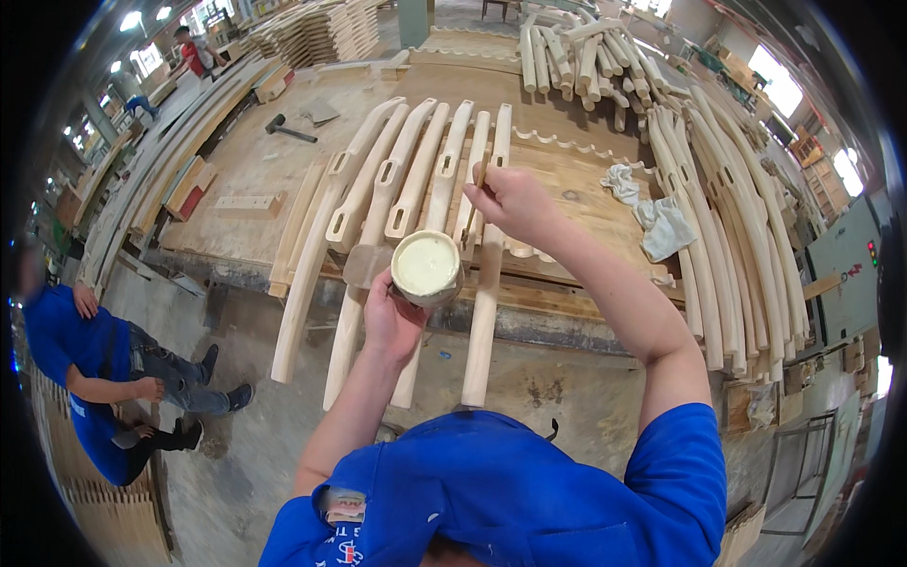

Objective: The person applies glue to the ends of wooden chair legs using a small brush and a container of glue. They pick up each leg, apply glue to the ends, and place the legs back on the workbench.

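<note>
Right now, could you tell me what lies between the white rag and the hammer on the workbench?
In the head view, a row of curved slotted wooden pieces lies between the hammer and the white rag.

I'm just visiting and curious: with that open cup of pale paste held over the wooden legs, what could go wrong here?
1. The cup in the left hand is open and full; tipped, it might spill onto the legs or floor.
2. The right hand pinches a thin stick over the slots; paste could drip beside them.
3. Several legs overhang the bench edge; a knock might send them down.
</note>
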Demonstrator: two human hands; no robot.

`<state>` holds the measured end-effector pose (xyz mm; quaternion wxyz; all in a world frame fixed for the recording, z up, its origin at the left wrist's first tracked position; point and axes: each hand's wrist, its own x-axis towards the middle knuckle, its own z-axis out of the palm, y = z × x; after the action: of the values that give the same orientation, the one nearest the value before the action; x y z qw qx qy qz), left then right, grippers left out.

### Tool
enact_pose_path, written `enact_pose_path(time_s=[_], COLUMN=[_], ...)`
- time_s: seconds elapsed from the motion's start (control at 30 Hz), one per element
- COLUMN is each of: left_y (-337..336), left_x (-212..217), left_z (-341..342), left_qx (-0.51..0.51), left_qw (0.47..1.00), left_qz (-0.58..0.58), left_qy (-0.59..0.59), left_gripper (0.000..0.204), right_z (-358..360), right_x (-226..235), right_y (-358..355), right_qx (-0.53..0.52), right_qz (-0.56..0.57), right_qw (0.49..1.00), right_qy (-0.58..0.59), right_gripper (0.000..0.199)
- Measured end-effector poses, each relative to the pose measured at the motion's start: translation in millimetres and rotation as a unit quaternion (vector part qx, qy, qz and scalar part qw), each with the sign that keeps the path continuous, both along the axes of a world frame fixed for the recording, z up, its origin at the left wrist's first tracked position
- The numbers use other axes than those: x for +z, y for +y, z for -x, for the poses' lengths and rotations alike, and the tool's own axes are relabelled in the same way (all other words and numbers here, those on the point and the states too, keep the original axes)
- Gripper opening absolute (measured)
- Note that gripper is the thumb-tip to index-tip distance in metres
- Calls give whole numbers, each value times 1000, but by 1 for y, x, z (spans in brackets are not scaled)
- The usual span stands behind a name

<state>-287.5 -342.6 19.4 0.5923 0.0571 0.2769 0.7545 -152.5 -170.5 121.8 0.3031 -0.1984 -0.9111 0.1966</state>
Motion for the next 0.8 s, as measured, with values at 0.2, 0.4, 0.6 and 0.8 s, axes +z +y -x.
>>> enact_pose_path(time_s=[0.2,0.4,0.6,0.8], left_y=[-3,-6,-7,-2], left_x=[7,2,-1,9], left_z=[4,10,14,26], left_qx=[16,34,49,65], left_qw=[1000,999,998,996], left_qz=[13,38,31,19], left_qy=[-10,18,28,53], left_gripper=[36,37,38,44], right_z=[2,5,-6,-22], right_x=[1,-4,22,50], right_y=[-3,10,9,-2], right_qx=[26,9,66,150], right_qz=[163,129,-66,-4], right_qw=[986,990,988,986], right_qy=[-1,57,-120,-72], right_gripper=[28,31,25,14])
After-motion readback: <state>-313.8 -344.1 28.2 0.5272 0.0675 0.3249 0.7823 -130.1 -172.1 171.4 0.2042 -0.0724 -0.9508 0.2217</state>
